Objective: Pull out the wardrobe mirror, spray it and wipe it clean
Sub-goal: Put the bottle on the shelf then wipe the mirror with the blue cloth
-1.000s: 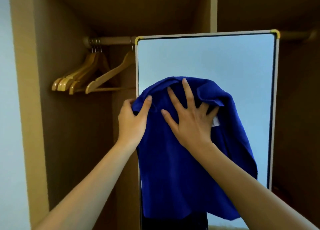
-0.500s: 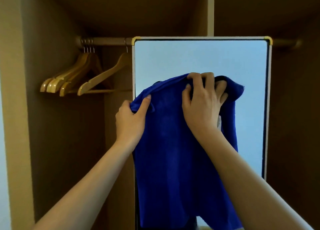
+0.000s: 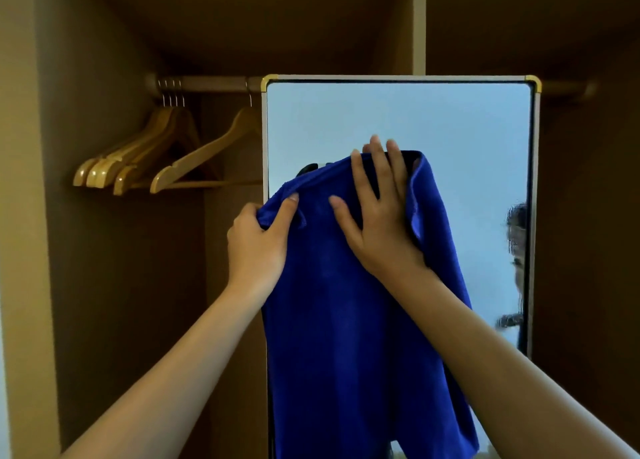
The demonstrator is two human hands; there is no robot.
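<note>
Fingers of the left hand (image 3: 256, 247) pinch the cloth's (image 3: 349, 337) upper left corner; the right hand (image 3: 377, 219) lies flat, fingers straight, pressing the cloth to the mirror (image 3: 460, 140). The cloth hangs long-side down. The mirror stands upright, facing the camera — in the wardrobe (image 3: 114, 285), beside hangers (image 3: 166, 160) on the rail (image 3: 207, 84).

Brown wardrobe interior (image 3: 104, 285), dim. Rail (image 3: 207, 84) across upper frame; wooden hangers (image 3: 166, 160) (five, bunched) upper left. Vertical divider (image 3: 418, 22) top centre.
</note>
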